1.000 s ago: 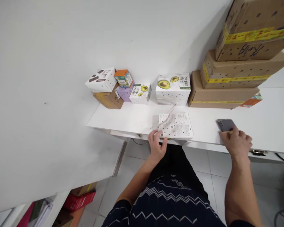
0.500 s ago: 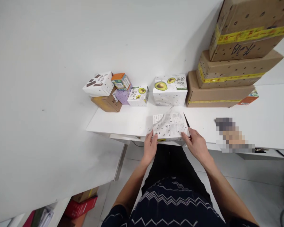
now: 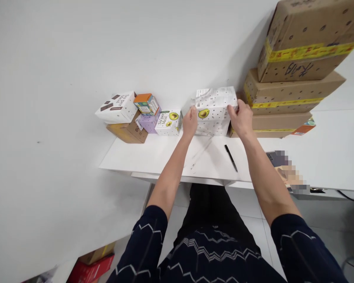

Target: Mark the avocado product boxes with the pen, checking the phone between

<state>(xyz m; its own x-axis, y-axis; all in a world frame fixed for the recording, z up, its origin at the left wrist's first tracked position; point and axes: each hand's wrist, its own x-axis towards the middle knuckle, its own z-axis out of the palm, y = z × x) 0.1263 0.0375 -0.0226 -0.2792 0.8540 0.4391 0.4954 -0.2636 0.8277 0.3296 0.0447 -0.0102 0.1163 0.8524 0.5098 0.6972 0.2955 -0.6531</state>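
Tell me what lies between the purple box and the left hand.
The head view shows a small avocado box between the purple box and left hand.

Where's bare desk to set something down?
Left front: between the small avocado box and the desk's front edge, left of the pen. Also right of the pixelated item. Crowded: the back, left hand and right hand gripping the held box, cardboard stack alongside.
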